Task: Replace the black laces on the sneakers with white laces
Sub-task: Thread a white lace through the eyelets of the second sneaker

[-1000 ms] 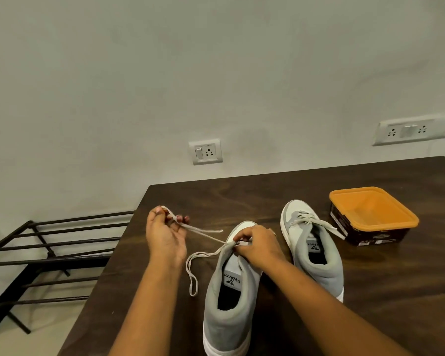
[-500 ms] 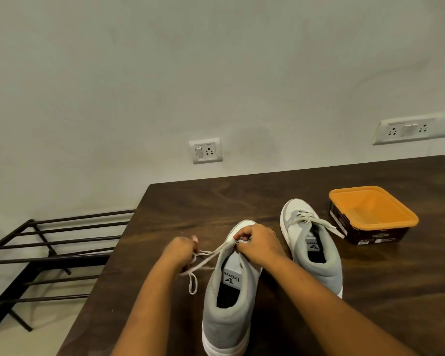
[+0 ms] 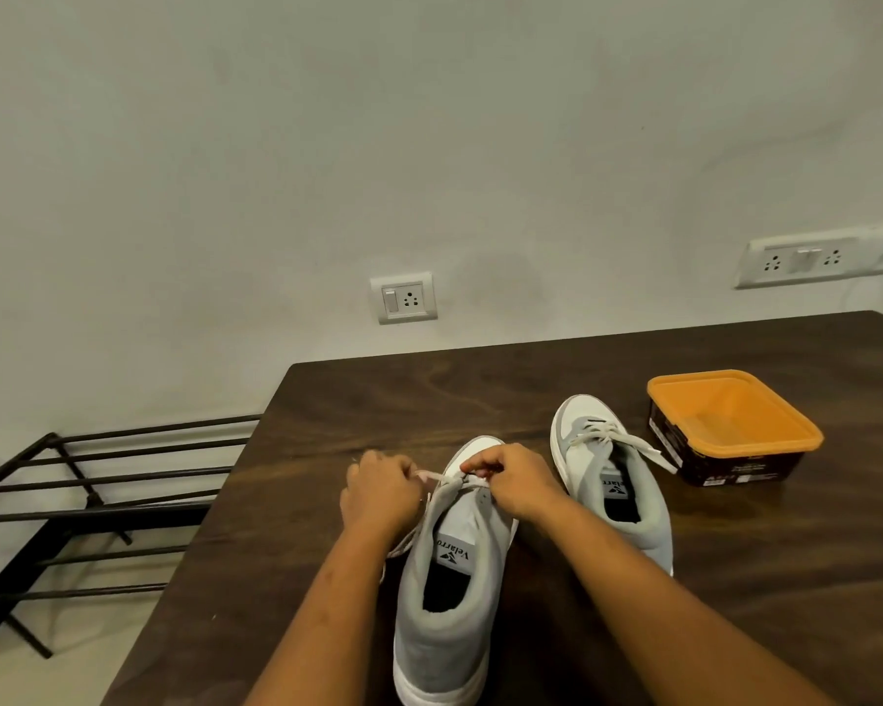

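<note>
Dark counter (image 3: 378,400) | my left hand (image 3: 381,494) and right hand (image 3: 518,481) both pinched white lace (image 3: 432,476) at front of near sneaker (image 3: 449,603) | step: threading, I judged | next: pull ends even, cross upward

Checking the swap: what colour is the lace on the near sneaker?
White lace, clearest in the head view, pinched between the left hand and right hand.

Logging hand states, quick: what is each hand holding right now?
Left hand: closed, pinching the flat white lace of the near grey sneaker.
Right hand: closed, pinching the same lace at the sneaker's front.
</note>
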Available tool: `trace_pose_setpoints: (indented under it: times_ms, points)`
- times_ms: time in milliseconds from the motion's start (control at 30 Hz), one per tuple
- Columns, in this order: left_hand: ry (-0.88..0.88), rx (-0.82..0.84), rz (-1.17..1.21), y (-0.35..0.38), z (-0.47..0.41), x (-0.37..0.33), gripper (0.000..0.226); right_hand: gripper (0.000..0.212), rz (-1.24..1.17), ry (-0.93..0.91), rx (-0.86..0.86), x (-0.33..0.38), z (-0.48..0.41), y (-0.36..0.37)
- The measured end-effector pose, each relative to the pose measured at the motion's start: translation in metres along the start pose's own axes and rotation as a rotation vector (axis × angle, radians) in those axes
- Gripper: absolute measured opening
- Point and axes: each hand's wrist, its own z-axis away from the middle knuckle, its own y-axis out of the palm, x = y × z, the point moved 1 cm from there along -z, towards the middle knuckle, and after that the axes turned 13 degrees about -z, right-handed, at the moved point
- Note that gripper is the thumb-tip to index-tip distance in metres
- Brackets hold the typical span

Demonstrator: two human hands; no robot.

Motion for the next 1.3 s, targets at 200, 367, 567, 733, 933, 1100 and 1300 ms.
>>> trace_pose_setpoints:
  times_ms: [200,367,567,733,933,1100,1300]
  points:
    - [0.17,0.015,0.943,-0.054,0.023,-0.03,0.032,0.026,0.008,-0.149,0.098,0.025,0.012,-0.004]
    - [0.223,0.126,1.435,-0.07,0.042,-0.048,0.017,0.053,-0.266,-0.216,0.139,0.048,0.018,-0.011]
    - [0.399,0.137,1.333,-0.073,0.047,-0.052,0.031,0.007,-0.445,-0.243,0.112,0.056,0.024,-0.02]
    - [0.187,-0.093,1.4,-0.069,0.04,-0.042,0.042,0.035,-0.382,-0.113,0.231,0.054,0.029,-0.037]
    - [0.085,-0.072,1.323,-0.061,0.036,-0.037,0.026,0.014,-0.429,-0.07,0.127,0.047,0.031,-0.054]
    - [0.008,0.013,1.665,-0.064,0.045,-0.059,0.031,0.048,-0.604,-0.037,0.284,0.058,0.041,-0.038]
    - [-0.096,-0.09,1.765,-0.061,0.042,-0.058,0.033,0.039,-0.467,-0.095,0.402,0.057,0.046,-0.022]
